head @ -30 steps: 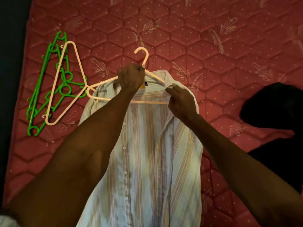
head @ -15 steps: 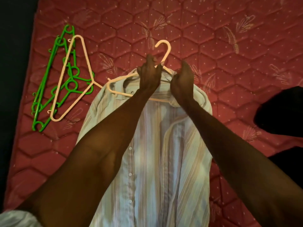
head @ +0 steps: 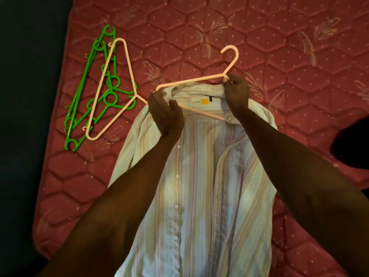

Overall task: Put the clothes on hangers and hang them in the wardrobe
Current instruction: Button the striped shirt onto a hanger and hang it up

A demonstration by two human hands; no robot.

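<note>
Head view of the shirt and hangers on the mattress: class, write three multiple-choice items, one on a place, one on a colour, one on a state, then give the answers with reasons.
1. Where do the spare hangers lie relative to the striped shirt?
A. to its left
B. to its right
C. on top of it

2. What colour is the hanger held at the collar?
A. green
B. pale pink
C. black

3. How is the shirt front?
A. buttoned to the collar
B. zipped
C. open at the top

Answers: 1 A, the green hangers and spare pink hanger lie left; 2 B, the right hand and left hand hold a pale pink one; 3 C, the neck label shows inside.
</note>
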